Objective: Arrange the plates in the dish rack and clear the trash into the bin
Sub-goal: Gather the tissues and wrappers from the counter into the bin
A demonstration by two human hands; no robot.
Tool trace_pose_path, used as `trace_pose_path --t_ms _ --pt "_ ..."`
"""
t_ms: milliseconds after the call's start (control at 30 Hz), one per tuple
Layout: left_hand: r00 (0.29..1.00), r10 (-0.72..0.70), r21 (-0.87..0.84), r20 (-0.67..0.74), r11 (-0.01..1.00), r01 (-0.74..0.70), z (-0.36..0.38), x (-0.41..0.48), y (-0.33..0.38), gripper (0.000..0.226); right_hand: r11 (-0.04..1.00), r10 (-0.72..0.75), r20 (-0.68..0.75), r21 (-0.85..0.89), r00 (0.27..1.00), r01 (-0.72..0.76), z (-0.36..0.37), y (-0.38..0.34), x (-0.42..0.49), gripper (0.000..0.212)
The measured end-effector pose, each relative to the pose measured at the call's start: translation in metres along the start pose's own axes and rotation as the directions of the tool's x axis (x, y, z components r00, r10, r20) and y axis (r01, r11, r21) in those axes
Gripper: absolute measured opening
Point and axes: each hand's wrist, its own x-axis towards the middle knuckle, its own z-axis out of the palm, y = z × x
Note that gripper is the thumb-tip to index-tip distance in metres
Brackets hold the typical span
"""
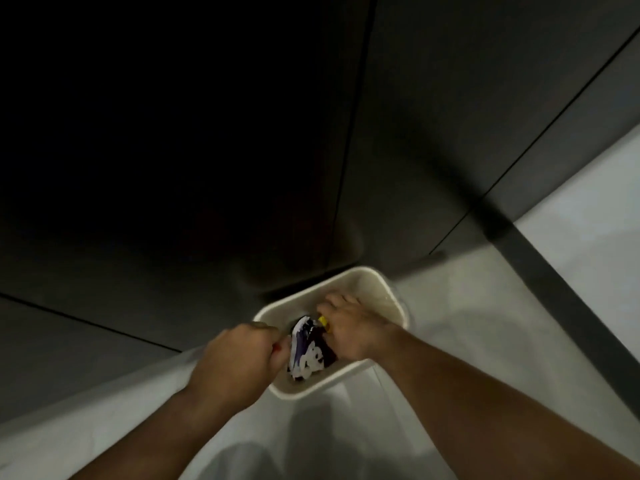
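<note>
Over bin (379, 280), left hand (235, 362) pinches crumpled wrapper (309, 353) by its edge; right hand (350, 328) pinches yellow scrap (323, 321). Judged light, limp, slippery: hold bunched middle.

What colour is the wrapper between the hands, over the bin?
The wrapper is purple and white; head view.

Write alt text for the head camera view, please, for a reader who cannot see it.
The left hand and right hand hold a crumpled purple and white wrapper over an open cream bin, seen from above. The right hand also pinches a small yellow piece. The bin stands on a pale floor beside dark cabinet fronts.
</note>
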Motion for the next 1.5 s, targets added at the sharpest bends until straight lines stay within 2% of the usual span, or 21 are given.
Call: trace_pose_path --t_ms 100,233,300,367,467,600,667,733,800,900,1000,1067,1133,1233,1333,1500 --pt "0.999 -0.013 0.034 0.052 0.999 0.011 0.022 0.026 0.010 0.035 1.000 -0.009 0.003 0.023 1.000 0.009 -0.002 0.017 0.005 0.057" --pt "0.991 0.009 0.079 0.135 0.997 -0.020 0.044 0.056 0.031 0.026 0.996 0.061 -0.003 0.071 0.998 -0.061 -0.006 0.033 0.004 0.023" --pt "0.983 -0.006 0.059 0.184 0.998 -0.005 0.052 0.066 0.037 0.025 0.993 0.085 0.090 0.071 0.992 -0.091 -0.003 0.037 0.003 0.016" --pt "0.971 -0.023 0.029 0.239 0.999 0.016 0.057 0.068 0.039 0.022 0.990 0.097 0.210 0.084 0.973 -0.117 0.000 0.034 0.006 0.019" --pt "0.958 -0.033 0.012 0.285 0.999 0.032 0.060 0.068 0.034 0.018 0.992 0.090 0.304 0.053 0.948 -0.112 0.004 0.023 0.018 0.018" --pt "0.962 -0.007 0.149 0.274 0.988 -0.035 0.063 0.067 0.027 0.027 0.990 0.087 0.365 0.068 0.927 -0.120 0.001 0.014 0.027 0.017" --pt "0.966 -0.010 0.206 0.258 0.978 -0.045 0.068 0.067 0.025 0.032 0.989 0.072 0.319 0.102 0.945 -0.110 -0.005 0.016 0.020 0.022" --pt "0.944 -0.010 0.192 0.330 0.980 -0.057 0.077 0.070 0.027 0.030 0.988 0.046 0.199 0.138 0.979 -0.074 -0.014 0.020 0.004 0.026" --pt "0.909 -0.010 0.130 0.417 0.990 -0.048 0.087 0.079 0.030 0.031 0.998 -0.012 0.058 0.058 0.998 0.009 -0.023 0.027 -0.016 0.024" --pt "0.871 0.010 0.073 0.491 0.996 -0.053 0.095 0.087 0.033 0.045 0.990 -0.104 -0.060 -0.097 0.993 0.098 -0.035 0.036 -0.044 0.025" --pt "0.810 0.053 0.121 0.584 0.981 -0.152 0.102 0.084 0.035 0.054 0.997 -0.062 -0.130 -0.056 0.990 0.056 -0.043 0.044 -0.068 0.033" --pt "0.846 0.075 0.089 0.528 0.986 -0.144 0.095 0.081 0.040 0.051 0.999 -0.028 -0.149 -0.024 0.988 0.025 -0.048 0.047 -0.078 0.038" --pt "0.910 0.111 0.000 0.399 0.993 -0.122 0.078 0.078 0.047 0.045 1.000 -0.001 -0.161 0.012 0.987 0.003 -0.053 0.047 -0.089 0.040" --pt "0.961 0.191 -0.068 0.201 0.981 -0.181 0.024 0.065 0.063 0.038 0.998 0.025 -0.222 0.067 0.975 -0.011 -0.072 0.042 -0.110 0.041" --pt "0.946 0.314 -0.060 0.077 0.949 -0.310 -0.051 0.040 0.090 0.041 0.994 0.043 -0.297 0.112 0.954 -0.010 -0.111 0.032 -0.154 0.042" --pt "0.889 0.459 -0.002 0.015 0.889 -0.459 -0.205 0.003 0.165 0.048 0.991 0.089 -0.433 0.132 0.897 -0.035 -0.225 0.019 -0.267 0.043"
